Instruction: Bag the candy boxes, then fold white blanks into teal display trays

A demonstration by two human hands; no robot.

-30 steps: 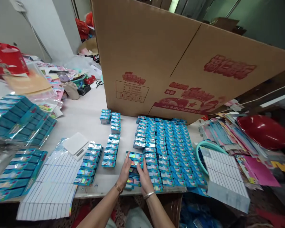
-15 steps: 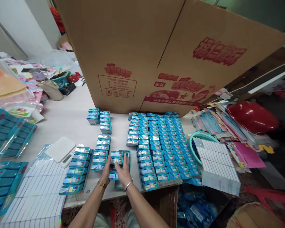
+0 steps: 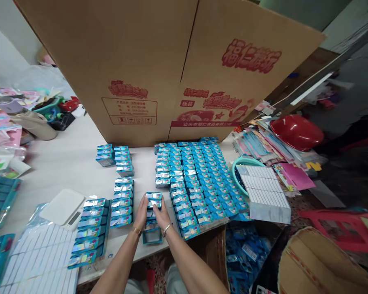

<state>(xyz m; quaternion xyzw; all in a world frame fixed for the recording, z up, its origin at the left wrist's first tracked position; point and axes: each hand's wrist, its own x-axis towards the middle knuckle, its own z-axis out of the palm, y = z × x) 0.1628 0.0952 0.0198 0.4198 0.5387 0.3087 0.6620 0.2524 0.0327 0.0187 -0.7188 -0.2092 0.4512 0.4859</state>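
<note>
My left hand (image 3: pixel 142 213) and my right hand (image 3: pixel 162 216) press from both sides on a short stack of small shiny blue packs (image 3: pixel 153 197). The fingers are closed round the packs, partly hiding them. Under and in front of the hands lies an open blue tray (image 3: pixel 153 237), its near end bare and a few packs further in. To the left stands a row of the same packs (image 3: pixel 122 200), and beyond it a filled tray of packs (image 3: pixel 87 232). Right of my hands, several rows of packs (image 3: pixel 199 183) stand close together.
A large printed carton (image 3: pixel 141 61) rises behind the packs. At left are a white scale (image 3: pixel 63 207), a sheet of white strips (image 3: pixel 39 257) and a beige bottle (image 3: pixel 33 122). A green basin (image 3: pixel 236 173) and red bowl (image 3: pixel 297 130) are at right. Blue packs (image 3: pixel 245 253) fill a container below.
The view has swung right, so everything sits further left. My hands have closed more tightly round the packs, and more of the tray's bare near end shows.
</note>
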